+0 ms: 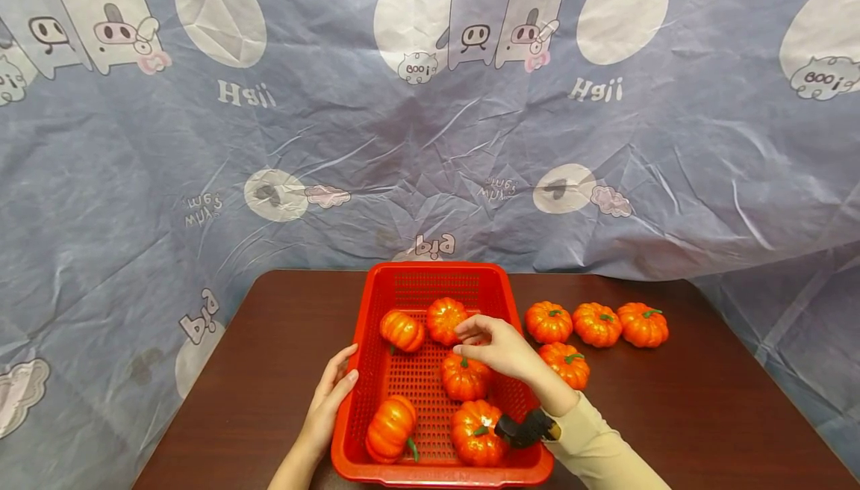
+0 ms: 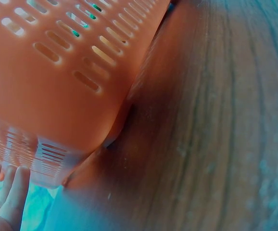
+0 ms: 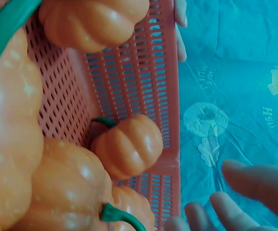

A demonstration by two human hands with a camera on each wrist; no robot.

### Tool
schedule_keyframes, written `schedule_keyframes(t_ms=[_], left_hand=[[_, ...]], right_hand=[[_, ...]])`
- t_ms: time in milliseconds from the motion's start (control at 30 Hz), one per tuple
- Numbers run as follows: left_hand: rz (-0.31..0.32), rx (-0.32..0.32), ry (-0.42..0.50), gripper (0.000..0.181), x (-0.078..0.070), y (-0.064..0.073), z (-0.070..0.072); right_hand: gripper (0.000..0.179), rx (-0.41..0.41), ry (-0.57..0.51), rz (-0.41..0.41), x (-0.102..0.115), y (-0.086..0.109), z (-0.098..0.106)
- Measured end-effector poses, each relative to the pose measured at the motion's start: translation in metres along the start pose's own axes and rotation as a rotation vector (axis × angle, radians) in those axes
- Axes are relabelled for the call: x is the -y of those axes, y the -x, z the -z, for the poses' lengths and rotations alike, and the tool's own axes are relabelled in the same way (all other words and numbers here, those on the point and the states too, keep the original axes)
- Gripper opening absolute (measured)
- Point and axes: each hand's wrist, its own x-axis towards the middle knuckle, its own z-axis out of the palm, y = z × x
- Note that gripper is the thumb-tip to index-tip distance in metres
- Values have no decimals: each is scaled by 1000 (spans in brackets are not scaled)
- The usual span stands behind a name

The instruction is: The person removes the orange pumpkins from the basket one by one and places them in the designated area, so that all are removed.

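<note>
A red plastic basket [image 1: 430,270] with slotted walls holds several small orange pumpkins with green stems. My left hand [image 1: 327,402] is at the basket's left side, its fingers straight against the wall in the left wrist view. Over the basket's right half is my right hand [image 1: 499,346], thumb and fingers apart with nothing between them. Just under its fingertips sits one pumpkin [image 1: 463,378], and another pumpkin [image 1: 446,321] lies just beyond. A pumpkin lying on its side [image 3: 129,147] shows against the basket wall in the right wrist view.
To the right of the basket, several more pumpkins [image 1: 596,325] stand on the dark brown wooden table [image 1: 678,408]. One of them [image 1: 566,365] is partly behind my right forearm. A grey-blue printed cloth [image 1: 416,146] hangs behind the table. A black strap [image 1: 527,429] is around my right wrist.
</note>
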Motion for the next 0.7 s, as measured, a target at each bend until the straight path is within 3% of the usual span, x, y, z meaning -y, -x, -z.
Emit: schedule_keyframes(t_ms=[467, 700], left_hand=[[-26, 5, -19, 43, 1, 0, 0], [-29, 13, -15, 43, 1, 0, 0]], right_hand=[[19, 85, 137, -3, -9, -1, -2], [30, 115, 97, -5, -10, 1, 0]])
